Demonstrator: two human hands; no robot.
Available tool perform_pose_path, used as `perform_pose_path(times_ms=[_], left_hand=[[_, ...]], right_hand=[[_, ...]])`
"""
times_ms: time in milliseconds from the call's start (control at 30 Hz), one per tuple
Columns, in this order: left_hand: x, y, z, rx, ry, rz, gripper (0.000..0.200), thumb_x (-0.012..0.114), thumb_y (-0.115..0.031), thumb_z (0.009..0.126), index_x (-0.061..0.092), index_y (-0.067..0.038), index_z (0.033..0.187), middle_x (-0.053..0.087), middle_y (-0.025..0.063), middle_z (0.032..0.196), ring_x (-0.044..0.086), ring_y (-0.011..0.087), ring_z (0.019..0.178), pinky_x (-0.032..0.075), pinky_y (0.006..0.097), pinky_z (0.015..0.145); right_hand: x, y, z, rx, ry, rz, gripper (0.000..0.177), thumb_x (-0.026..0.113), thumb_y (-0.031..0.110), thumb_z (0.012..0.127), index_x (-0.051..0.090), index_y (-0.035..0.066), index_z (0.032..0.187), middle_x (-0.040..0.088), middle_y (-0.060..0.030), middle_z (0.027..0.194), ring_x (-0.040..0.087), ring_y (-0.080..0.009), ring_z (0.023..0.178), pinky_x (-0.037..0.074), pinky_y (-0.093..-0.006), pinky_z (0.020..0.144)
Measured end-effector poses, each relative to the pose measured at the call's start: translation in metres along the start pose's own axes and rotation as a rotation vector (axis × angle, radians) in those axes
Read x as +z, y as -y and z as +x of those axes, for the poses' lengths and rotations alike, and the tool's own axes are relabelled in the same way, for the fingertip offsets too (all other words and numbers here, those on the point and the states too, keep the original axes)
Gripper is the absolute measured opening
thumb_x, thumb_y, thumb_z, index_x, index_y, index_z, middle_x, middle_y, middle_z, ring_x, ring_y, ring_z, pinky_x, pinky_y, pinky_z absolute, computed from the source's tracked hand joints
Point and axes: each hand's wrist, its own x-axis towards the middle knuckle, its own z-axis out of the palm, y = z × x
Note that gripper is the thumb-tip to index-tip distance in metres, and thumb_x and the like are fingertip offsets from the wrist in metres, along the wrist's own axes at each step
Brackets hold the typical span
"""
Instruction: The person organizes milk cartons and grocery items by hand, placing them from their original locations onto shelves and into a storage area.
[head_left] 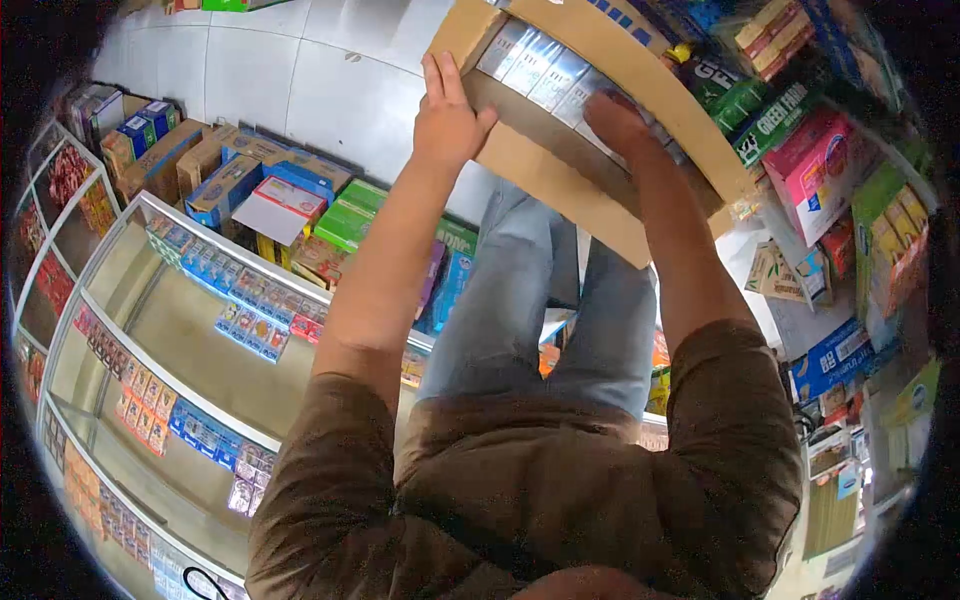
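A brown cardboard box (540,155) with raised flaps is tilted in front of my legs. Inside it stands a row of silvery-white packs (545,72) that look like cigarette packs, with dark lettering. My left hand (447,122) lies against the box's left corner, fingers stretched up along the side flap and thumb apart on the near edge. Reaching in over the near flap, my right hand (615,122) is at the packs towards the right end of the row. Its fingertips are dark and partly hidden, so any hold on a pack does not show.
A curved glass display case (190,320) with rows of small packs is at the left. Boxes, including a green one (353,215), stand behind it. On the right are stacked goods, among them a pink box (818,175). White tiled floor (340,80) lies beyond.
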Motion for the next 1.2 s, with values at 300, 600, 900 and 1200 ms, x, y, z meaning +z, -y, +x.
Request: perform_pose_path(times_ms=[300,600,900,1200], left_hand=[[-0.002,-0.002,0.002,-0.022,0.030,-0.017,0.094,0.066,-0.028,0.072,0.007,0.001,0.139,0.009,0.0308,0.142,0.045,0.0494,0.110,0.041,0.0439,0.093],[-0.009,-0.003,0.005,-0.056,0.130,-0.043,0.095,0.066,-0.026,0.073,0.004,0.002,0.139,0.004,0.0305,0.143,0.041,0.0487,0.114,0.040,0.0432,0.094],[-0.004,0.001,0.008,-0.021,0.096,-0.045,0.094,0.063,-0.031,0.071,0.006,0.000,0.140,0.006,0.0298,0.143,0.048,0.0475,0.106,0.043,0.0430,0.091],[-0.005,0.001,0.006,-0.035,0.117,-0.054,0.097,0.065,-0.031,0.071,0.003,0.001,0.139,0.003,0.0298,0.143,0.044,0.0473,0.111,0.042,0.0421,0.093]], right_hand=[[0.031,0.033,-0.008,0.602,-0.489,0.768,0.078,0.063,0.013,0.068,0.023,-0.007,0.132,0.033,-0.0275,0.133,0.044,-0.0389,0.114,0.038,-0.0373,0.100],[0.003,0.038,0.027,0.660,-0.758,1.227,0.091,0.067,0.028,0.066,0.018,-0.014,0.131,0.023,-0.0330,0.136,0.030,-0.0433,0.125,0.028,-0.0394,0.105],[-0.032,0.041,0.032,1.068,-0.871,1.445,0.079,0.070,0.026,0.061,0.037,-0.007,0.125,0.035,-0.0294,0.129,0.034,-0.0398,0.122,0.030,-0.0394,0.102],[-0.007,0.035,0.050,1.000,-1.344,2.076,0.033,0.065,0.003,0.066,0.049,0.005,0.095,0.055,-0.0074,0.088,0.054,-0.0215,0.072,0.044,-0.0329,0.061]])
